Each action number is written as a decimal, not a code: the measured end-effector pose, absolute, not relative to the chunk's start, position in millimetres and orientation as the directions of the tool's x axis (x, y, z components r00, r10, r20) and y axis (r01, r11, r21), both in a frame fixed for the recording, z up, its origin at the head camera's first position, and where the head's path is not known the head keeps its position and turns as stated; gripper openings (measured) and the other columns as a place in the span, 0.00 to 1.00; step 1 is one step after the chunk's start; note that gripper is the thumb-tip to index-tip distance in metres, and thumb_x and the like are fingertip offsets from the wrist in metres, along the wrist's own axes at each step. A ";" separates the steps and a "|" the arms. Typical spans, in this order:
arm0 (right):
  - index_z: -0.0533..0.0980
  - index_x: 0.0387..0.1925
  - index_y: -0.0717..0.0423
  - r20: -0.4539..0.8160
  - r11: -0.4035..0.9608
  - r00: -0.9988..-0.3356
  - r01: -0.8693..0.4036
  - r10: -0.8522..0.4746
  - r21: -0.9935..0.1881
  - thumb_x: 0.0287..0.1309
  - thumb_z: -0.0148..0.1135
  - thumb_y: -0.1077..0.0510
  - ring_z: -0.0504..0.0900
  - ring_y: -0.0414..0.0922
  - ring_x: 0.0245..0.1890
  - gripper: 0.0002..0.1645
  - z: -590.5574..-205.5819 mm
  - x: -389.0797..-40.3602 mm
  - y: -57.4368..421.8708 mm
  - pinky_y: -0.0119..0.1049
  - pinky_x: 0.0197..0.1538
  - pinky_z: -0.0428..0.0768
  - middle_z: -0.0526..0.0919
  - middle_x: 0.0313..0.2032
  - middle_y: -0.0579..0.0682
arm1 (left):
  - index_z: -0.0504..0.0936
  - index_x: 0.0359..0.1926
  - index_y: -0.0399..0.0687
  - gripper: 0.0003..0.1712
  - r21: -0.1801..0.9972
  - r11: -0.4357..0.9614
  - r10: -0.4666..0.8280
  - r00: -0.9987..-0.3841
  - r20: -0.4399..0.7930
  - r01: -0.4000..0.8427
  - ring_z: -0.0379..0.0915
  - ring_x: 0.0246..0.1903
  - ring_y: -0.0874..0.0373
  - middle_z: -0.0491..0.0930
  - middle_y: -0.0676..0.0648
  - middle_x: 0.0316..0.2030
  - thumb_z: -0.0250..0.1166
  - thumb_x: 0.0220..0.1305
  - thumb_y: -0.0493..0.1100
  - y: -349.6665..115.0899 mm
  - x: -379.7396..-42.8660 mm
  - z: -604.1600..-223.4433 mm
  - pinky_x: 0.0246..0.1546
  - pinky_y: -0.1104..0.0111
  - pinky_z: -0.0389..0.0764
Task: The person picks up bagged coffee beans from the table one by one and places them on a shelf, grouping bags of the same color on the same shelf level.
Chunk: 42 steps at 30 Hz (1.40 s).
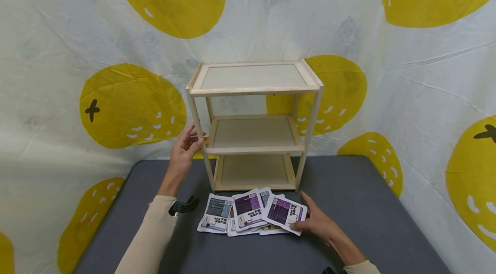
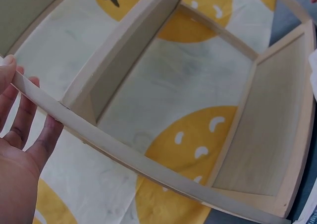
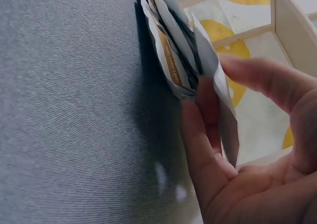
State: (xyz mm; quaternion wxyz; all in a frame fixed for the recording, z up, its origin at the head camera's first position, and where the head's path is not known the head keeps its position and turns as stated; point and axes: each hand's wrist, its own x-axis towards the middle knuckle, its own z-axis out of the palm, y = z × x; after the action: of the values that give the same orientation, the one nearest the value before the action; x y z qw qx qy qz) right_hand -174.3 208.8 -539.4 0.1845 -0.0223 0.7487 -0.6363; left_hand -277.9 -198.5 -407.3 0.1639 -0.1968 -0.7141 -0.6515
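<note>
By the shelf (image 1: 253,77), left hand (image 1: 185,149) pinches its post (image 1: 195,113), right hand (image 1: 319,224) apparently one packet (image 1: 284,213).

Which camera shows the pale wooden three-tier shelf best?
The head view, because the pale wooden three-tier shelf shows nearly whole, from the front. The left wrist view shows part, close and tilted, with the left hand holding a post; the right wrist view catches only pieces of its frame.

There's room betw. shelves (image 1: 253,133) via front, w/ posts (image 1: 313,117) either side.
</note>
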 end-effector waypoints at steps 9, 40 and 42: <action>0.72 0.50 0.76 -0.261 0.294 -0.930 0.181 -0.260 -0.938 0.55 0.74 0.61 0.85 0.43 0.30 0.29 -536.2 -171.8 205.9 0.36 0.31 0.83 0.85 0.35 0.53 | 0.63 0.77 0.49 0.33 0.866 0.075 0.075 -0.869 0.490 0.495 0.71 0.56 0.34 0.73 0.32 0.58 0.60 0.75 0.37 -198.2 -277.3 -409.1 0.53 0.74 0.80; 0.68 0.64 0.73 -0.205 0.020 -0.808 0.233 -0.552 -0.972 0.63 0.67 0.65 0.87 0.47 0.49 0.31 -514.7 -182.0 217.6 0.38 0.52 0.84 0.86 0.52 0.58 | 0.63 0.77 0.48 0.33 0.863 0.059 0.079 -0.864 0.498 0.502 0.69 0.55 0.31 0.74 0.31 0.58 0.59 0.75 0.36 -198.6 -277.3 -405.4 0.53 0.74 0.80; 0.67 0.65 0.73 -0.215 0.031 -0.820 0.235 -0.530 -0.971 0.64 0.67 0.63 0.87 0.47 0.48 0.33 -511.4 -182.5 217.1 0.38 0.51 0.84 0.86 0.52 0.57 | 0.63 0.77 0.46 0.33 0.862 0.061 0.079 -0.864 0.498 0.503 0.70 0.55 0.31 0.74 0.32 0.58 0.59 0.75 0.36 -199.0 -277.1 -405.7 0.53 0.74 0.79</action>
State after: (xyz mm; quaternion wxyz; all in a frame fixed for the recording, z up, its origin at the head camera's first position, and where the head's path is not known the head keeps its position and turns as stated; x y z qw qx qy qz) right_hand -182.5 217.1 -511.4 0.2783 -0.1113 0.6618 -0.6871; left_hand -277.1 -199.0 -405.7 0.1620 -0.2050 -0.7102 -0.6538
